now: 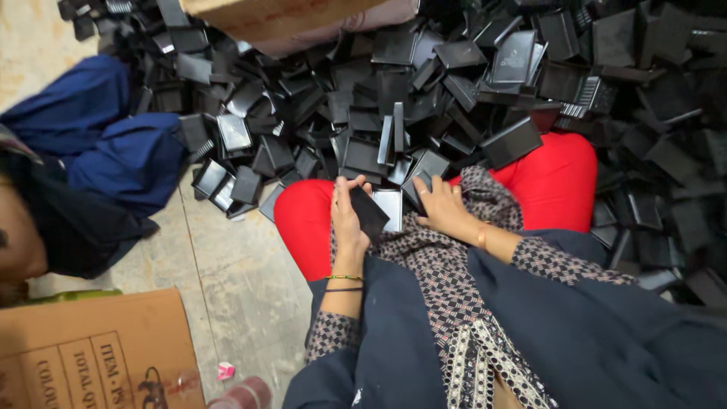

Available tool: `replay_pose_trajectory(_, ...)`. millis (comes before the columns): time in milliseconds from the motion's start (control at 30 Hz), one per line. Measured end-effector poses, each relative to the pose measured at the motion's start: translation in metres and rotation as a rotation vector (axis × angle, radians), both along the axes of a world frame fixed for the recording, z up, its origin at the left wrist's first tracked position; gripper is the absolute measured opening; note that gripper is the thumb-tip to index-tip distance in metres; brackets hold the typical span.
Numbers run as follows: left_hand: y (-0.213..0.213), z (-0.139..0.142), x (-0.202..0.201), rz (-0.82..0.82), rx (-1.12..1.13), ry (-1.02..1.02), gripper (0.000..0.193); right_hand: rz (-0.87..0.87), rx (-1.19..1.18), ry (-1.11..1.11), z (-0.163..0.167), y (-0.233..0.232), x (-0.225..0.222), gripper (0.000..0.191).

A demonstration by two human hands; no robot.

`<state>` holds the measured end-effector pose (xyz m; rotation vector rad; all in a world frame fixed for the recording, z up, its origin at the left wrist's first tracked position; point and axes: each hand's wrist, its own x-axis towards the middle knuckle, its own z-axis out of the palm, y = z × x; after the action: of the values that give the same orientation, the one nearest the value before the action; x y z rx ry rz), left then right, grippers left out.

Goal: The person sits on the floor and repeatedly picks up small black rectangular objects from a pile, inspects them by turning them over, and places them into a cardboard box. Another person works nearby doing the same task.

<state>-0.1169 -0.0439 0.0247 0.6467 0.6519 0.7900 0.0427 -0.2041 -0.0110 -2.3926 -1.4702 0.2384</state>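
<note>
2 forearms angled inward over the lap, left hand [347,216] curled closed, right hand [443,206] spread flat.

Small workshop or packing room, work done seated on floor. Huge heap of identical black plastic trays [485,98] spread over floor, filling most of view, reaching person's red-trousered knees [553,182]. Bare grey concrete floor [227,265], stained, seam lines visible. Brown cardboard carton [91,348] with printed shipping form at lower left; second carton [273,15] at top edge on heap. Another person in dark blue clothing [113,144] sits close at left. No counter or furniture in view.
</note>
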Motion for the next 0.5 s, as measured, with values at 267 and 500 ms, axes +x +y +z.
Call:
replay_pose_trajectory(267, 0.001, 0.027, 0.037, -0.200, -0.220, -0.105, 0.079, 0.056, 0.644, 0.376, 0.081, 0.001, 0.038, 0.061)
replay_pose_trajectory(500, -0.007, 0.024, 0.082, -0.160, -0.043, 0.013, 0.069, 0.076, 0.605, 0.808, 0.093, 0.025, -0.003, 0.056)
